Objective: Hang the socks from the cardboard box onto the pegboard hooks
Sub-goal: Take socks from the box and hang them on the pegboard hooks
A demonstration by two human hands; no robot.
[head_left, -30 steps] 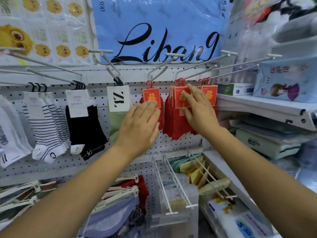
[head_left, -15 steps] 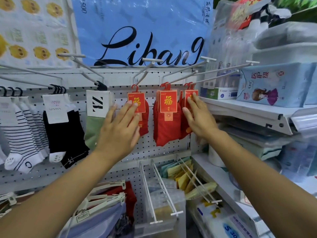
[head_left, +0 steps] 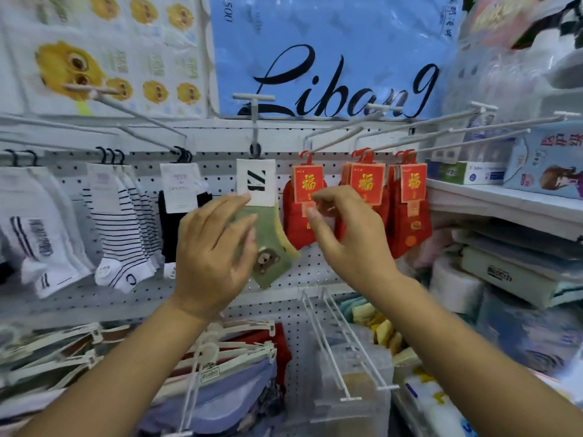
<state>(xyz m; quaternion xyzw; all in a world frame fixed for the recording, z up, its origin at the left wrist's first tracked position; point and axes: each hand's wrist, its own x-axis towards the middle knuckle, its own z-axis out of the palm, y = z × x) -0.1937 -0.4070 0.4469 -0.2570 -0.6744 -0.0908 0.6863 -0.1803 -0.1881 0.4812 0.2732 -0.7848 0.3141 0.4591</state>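
Left hand [head_left: 211, 247] slack at green sock [head_left: 272, 261]; right hand [head_left: 347, 238] seemingly empty before red socks [head_left: 410, 223]

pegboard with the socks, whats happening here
A person faces the pegboard, where socks hang on hooks. The left hand, fingers relaxed, hovers in front of the green bear sock; the right hand, fingers curled, is at the leftmost red sock pack, though blur hides whether it pinches it. More red packs hang to its right.

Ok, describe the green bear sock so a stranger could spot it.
Under the blue Libang banner, look along the socks hanging on the pegboard. Between the black socks and the red socks hangs one green sock, the only one with a brown bear.
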